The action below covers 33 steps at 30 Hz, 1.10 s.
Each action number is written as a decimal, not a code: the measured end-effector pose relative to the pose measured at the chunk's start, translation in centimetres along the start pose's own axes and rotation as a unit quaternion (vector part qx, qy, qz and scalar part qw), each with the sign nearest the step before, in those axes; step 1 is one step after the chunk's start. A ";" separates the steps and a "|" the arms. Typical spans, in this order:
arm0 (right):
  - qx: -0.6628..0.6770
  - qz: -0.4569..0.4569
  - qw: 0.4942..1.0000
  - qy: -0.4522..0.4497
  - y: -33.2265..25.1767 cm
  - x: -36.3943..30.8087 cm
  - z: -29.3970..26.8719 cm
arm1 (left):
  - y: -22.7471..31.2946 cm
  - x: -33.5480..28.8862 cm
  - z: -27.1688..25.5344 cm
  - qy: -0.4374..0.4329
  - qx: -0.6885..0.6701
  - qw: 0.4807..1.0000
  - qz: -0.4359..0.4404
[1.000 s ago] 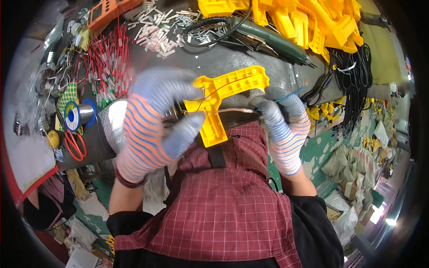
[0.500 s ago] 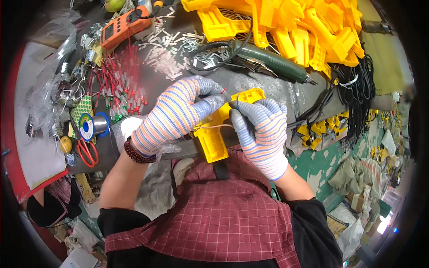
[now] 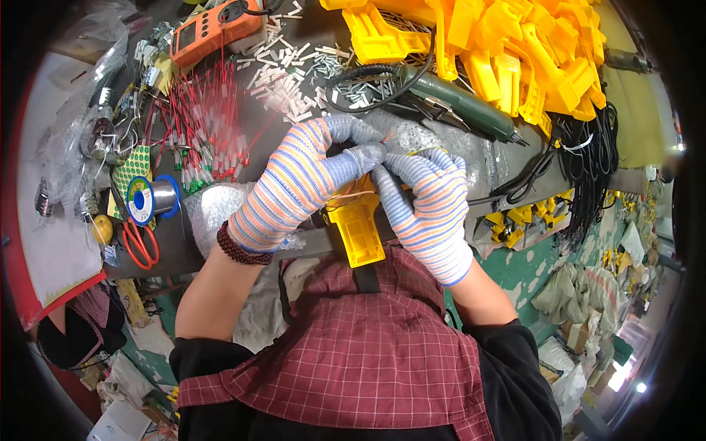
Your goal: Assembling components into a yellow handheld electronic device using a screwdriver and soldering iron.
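Note:
Both of my hands wear striped knit gloves and meet over the table's near edge. My left hand (image 3: 294,180) pinches a thin wire between thumb and forefinger, and a short reddish end (image 3: 388,137) sticks up past its fingertips. Against these fingertips my right hand (image 3: 430,206) is closed in a pinch on wire too; the exact contact is hidden. Below the fingers hangs a yellow plastic housing (image 3: 357,234) with an open, ribbed inside, its upper part covered by my hands. A thin pale wire crosses the top of its visible part.
Ahead lie white sleeves (image 3: 283,81), a dark green electric screwdriver (image 3: 463,106) and piled yellow housings (image 3: 507,51). Leftward are red-wired indicator lights (image 3: 213,125), an orange multimeter (image 3: 213,33), a solder spool (image 3: 153,198) and red-handled scissors (image 3: 140,246). Black cables (image 3: 588,162) hang at right.
My fingertips have come together, and my right hand has shifted over the housing's upper part, now mostly covered. The view has shifted slightly.

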State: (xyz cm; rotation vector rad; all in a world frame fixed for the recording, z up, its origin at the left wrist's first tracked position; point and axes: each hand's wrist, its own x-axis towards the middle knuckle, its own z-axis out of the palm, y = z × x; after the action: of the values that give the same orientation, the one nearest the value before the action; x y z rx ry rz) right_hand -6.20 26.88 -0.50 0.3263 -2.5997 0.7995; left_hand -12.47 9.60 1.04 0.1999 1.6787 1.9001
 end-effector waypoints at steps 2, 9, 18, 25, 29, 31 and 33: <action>0.010 0.004 1.000 -0.004 0.1 0.0 0.0 | -0.1 0.1 -0.3 -0.008 0.015 1.000 -0.008; 0.091 0.023 0.995 0.023 0.5 0.5 -1.6 | 0.4 0.5 -0.3 -0.053 0.112 0.992 0.001; -0.074 -0.266 0.957 -0.091 3.5 4.3 -4.7 | 1.6 0.3 0.5 -0.122 0.140 0.982 0.042; -0.157 -0.261 0.941 -0.146 2.7 3.8 -5.5 | 0.6 -0.8 1.6 -0.032 0.276 0.957 0.090; 0.033 -0.062 0.958 -0.278 2.0 4.5 -5.9 | 0.0 -1.1 2.2 0.037 0.464 0.847 0.256; 0.400 0.449 0.692 -0.399 2.1 5.4 -6.7 | -0.4 -1.2 2.4 0.072 0.538 0.764 0.349; 0.362 0.380 0.770 -0.362 2.1 4.7 -6.7 | -0.5 -1.1 2.3 0.068 0.416 0.866 0.270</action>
State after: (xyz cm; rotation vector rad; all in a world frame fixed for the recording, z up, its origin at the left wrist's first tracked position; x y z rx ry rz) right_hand -9.07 31.94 5.63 -0.3571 -2.9574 2.3940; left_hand -10.30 11.06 1.25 0.9808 2.6671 1.3937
